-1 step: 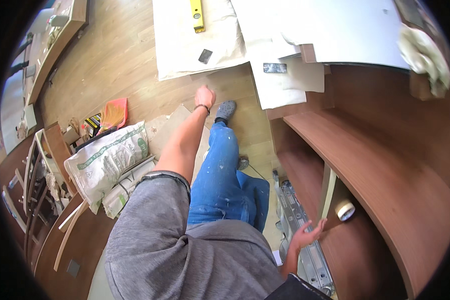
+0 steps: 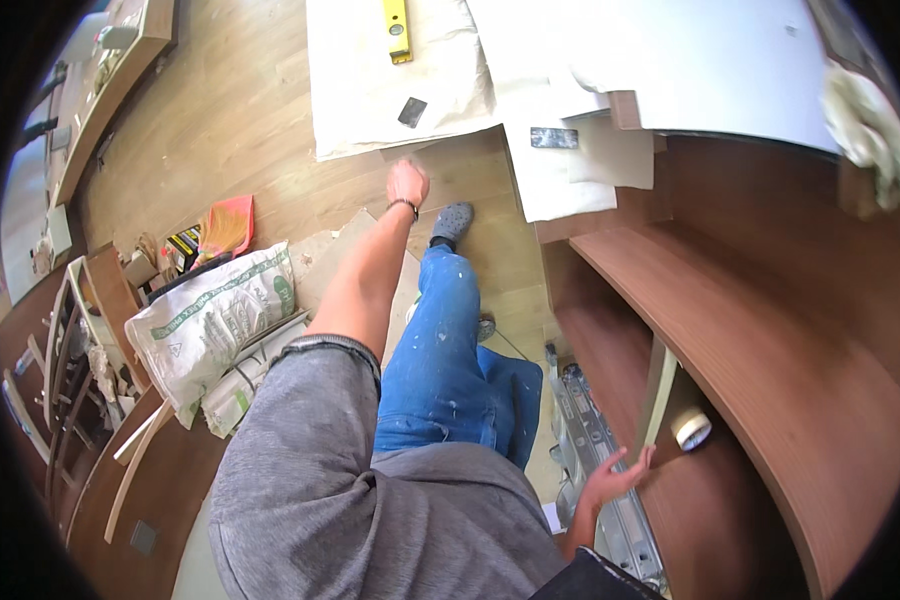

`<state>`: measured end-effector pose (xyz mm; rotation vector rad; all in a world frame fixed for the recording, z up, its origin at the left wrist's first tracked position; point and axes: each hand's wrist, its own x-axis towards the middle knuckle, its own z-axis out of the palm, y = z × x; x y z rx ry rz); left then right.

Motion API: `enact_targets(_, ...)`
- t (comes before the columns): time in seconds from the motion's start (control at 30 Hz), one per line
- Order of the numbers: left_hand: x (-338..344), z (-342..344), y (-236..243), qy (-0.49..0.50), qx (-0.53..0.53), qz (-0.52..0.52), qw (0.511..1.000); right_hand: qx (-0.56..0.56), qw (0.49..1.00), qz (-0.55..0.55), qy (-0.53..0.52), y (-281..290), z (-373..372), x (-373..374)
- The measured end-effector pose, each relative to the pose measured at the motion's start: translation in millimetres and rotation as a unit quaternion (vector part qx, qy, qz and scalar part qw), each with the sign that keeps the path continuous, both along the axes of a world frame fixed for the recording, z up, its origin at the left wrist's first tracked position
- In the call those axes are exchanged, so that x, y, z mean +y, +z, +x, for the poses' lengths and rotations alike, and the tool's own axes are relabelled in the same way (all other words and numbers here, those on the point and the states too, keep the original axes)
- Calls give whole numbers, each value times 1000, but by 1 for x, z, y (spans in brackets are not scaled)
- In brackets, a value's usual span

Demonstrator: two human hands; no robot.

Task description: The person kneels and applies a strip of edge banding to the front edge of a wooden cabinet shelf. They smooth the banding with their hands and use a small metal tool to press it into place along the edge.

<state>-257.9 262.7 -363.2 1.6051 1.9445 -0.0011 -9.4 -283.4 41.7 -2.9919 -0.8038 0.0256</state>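
My left hand (image 2: 408, 184) is stretched forward over the wooden floor, its fingers curled into a fist. The inside of the fist is hidden, so I cannot make out whether anything is in it. A dark bracelet (image 2: 402, 207) circles that wrist. Low at the right, my right hand (image 2: 618, 480) has its fingers apart and holds nothing. It is beside the lower end of an upright panel (image 2: 658, 395) in a brown shelf unit (image 2: 705, 300); whether they touch I cannot tell. A roll of tape (image 2: 691, 430) lies inside the unit, near that hand.
Folded metal ladder-like rails (image 2: 610, 510) lie beside the unit. A yellow spirit level (image 2: 397, 30) and a dark flat piece (image 2: 412, 112) rest on a pale sheet (image 2: 350, 90). White sacks (image 2: 210, 320), an orange dustpan (image 2: 228, 225) and wood pieces (image 2: 135, 470) crowd the left.
The view has shifted very slightly, with the furniture at the right a little farther right. Both hands keep nearly the same pose.
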Motion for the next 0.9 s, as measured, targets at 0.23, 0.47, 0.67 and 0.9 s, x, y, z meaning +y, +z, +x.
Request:
enact_targets(0.23,137,7,-108,-13,44,171,984,-236,968,52,65,-76,14,-20)
enact_targets(0.47,196,-22,-170,-190,102,177,960,-409,903,108,69,-132,29,-43)
enact_targets(0.67,184,-76,-183,-47,-168,277,945,-488,851,161,111,-120,38,-29)
enact_targets(0.9,94,13,-20,-3,-415,396,819,-538,801,216,149,-123,37,-15)
